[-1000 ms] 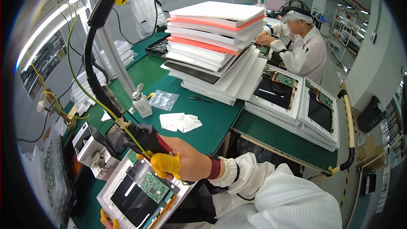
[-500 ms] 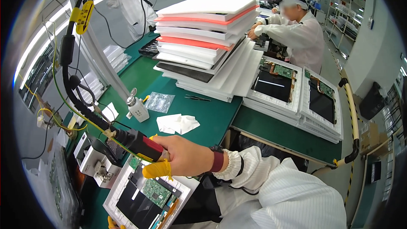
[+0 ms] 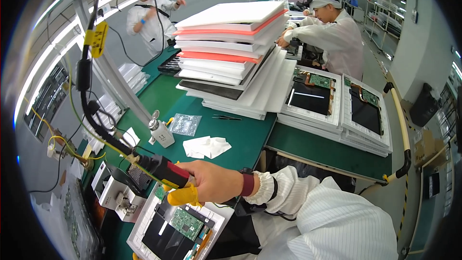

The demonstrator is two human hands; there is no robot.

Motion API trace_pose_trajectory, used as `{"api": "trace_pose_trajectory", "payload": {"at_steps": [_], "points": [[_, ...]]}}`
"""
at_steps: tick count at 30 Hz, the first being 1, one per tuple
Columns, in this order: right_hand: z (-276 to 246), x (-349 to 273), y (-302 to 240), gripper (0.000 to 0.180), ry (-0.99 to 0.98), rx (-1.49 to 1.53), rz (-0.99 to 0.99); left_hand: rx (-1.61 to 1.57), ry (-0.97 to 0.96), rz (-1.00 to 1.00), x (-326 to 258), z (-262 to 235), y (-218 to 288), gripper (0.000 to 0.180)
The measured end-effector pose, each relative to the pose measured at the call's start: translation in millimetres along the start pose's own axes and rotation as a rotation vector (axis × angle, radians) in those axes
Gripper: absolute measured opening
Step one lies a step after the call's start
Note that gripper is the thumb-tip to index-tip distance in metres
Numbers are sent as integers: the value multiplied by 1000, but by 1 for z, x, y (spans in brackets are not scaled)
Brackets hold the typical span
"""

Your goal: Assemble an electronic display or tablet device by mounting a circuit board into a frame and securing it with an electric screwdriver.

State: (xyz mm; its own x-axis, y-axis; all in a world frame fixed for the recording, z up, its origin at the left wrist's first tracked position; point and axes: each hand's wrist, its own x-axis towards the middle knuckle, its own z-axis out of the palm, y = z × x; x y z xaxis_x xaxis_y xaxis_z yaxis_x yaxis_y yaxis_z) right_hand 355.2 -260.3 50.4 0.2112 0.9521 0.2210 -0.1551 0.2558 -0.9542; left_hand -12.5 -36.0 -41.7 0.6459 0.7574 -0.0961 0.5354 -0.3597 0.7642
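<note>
My right hand [image 3: 216,183], with yellow finger cots, is closed around a red-and-black handheld tool [image 3: 168,169]. A thick black cable runs from the tool up to the left. Hand and tool are above a white tray-like frame [image 3: 226,210] that holds a black panel [image 3: 166,236] and a green circuit board [image 3: 187,222]. The hand hides part of the frame's far end. Of my left hand [image 3: 134,256] only a yellow fingertip shows at the lower edge, beside the frame's near left corner; what it does is hidden.
A tall stack of white and red foam sheets [image 3: 231,14] stands on the green bench. Nearby are a dispenser bottle [image 3: 161,132], white cloth [image 3: 207,147], tweezers [image 3: 227,117] and a clear bag [image 3: 185,124]. Stacked frames [image 3: 313,110] lie right. A co-worker [image 3: 344,38] sits beyond.
The view has shifted slightly. My right hand still grips the tool over the frame. Less of my left hand shows at the lower edge. A person in the background has lowered an arm.
</note>
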Motion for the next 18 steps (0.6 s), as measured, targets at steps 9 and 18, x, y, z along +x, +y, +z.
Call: {"api": "trace_pose_trajectory", "payload": {"at_steps": [9,18], "points": [[18,12,6,35,5,-31,26,188,29,13,1,-9,-11,60],[30,16,2,35,-1,-18,93,64,15,-20,0,-11,-16,58]]}}
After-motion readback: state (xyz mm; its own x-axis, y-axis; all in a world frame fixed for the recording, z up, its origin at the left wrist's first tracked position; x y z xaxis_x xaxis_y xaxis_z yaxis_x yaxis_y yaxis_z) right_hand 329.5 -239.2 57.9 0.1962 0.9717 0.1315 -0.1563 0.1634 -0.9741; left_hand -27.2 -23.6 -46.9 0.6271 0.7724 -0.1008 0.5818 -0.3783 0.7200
